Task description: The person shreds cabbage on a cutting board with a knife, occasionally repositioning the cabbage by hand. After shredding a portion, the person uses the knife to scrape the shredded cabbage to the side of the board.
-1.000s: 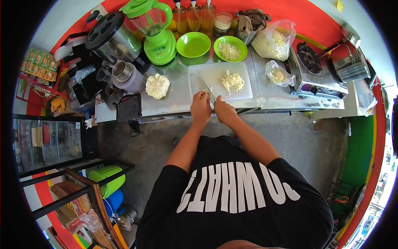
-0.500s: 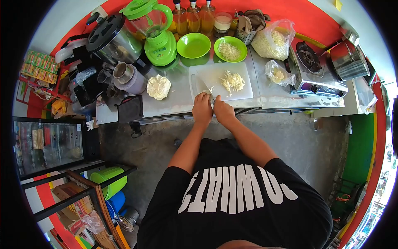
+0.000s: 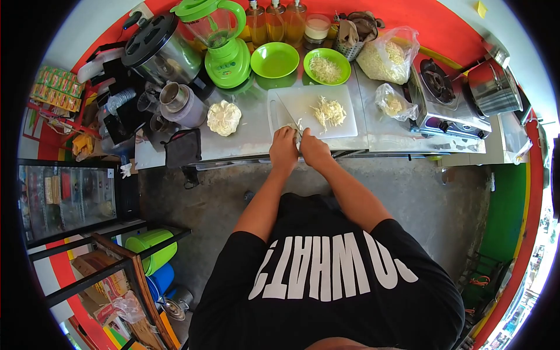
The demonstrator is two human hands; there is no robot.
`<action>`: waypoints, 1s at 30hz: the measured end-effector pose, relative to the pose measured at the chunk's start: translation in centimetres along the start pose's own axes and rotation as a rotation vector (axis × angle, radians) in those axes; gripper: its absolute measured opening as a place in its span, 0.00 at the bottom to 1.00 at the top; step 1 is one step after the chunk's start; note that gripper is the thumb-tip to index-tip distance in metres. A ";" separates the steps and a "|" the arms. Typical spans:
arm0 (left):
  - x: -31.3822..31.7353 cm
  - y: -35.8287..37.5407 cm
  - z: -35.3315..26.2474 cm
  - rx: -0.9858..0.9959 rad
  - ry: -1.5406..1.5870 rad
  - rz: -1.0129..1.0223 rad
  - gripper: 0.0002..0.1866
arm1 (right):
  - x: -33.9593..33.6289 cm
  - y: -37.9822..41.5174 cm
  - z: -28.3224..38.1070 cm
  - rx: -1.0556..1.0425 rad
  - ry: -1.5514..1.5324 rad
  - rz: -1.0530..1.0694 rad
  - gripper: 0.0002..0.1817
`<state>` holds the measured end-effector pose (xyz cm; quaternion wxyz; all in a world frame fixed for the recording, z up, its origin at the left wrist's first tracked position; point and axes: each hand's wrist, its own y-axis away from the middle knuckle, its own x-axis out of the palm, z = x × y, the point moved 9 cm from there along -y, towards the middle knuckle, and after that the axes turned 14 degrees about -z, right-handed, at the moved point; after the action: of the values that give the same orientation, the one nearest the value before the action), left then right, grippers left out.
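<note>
My right hand (image 3: pixel 315 149) is closed around the handle of a kitchen knife (image 3: pixel 287 107), whose blade points away and to the left over a white cutting board (image 3: pixel 279 96). Close beside it, at the board's front edge, my left hand (image 3: pixel 284 146) has its fingers curled over a pale piece of cabbage, mostly hidden beneath them. To the right of the blade lies a heap of shredded cabbage (image 3: pixel 329 114). A cut cabbage head (image 3: pixel 224 118) rests on the metal counter left of the board.
Behind the board stand a green bowl (image 3: pixel 275 60) and another green bowl (image 3: pixel 344 77) holding shreds. A green blender (image 3: pixel 227 64) is at the back left. Bagged shreds (image 3: pixel 385 61), a small plastic bag (image 3: pixel 395 104) and a gas stove (image 3: pixel 446 111) occupy the right.
Both hands stay at the board's front edge, with the knife blade shifted slightly. The whole view has moved a little; the shredded heap looks the same.
</note>
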<state>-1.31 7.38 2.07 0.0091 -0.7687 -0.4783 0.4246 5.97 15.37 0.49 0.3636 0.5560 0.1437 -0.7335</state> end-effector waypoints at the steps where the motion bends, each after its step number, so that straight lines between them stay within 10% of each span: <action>1: 0.0 -0.1 0.1 0.003 -0.003 0.001 0.12 | 0.0 -0.1 0.2 -0.002 -0.006 0.014 0.13; 30: 0.2 -0.2 1.4 -0.067 0.094 -0.024 0.11 | 0.2 1.6 0.5 -0.056 0.061 -0.014 0.15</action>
<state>-2.40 7.08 1.12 0.0111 -0.7818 -0.5007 0.3714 6.71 13.90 0.81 0.3691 0.5668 0.1789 -0.7145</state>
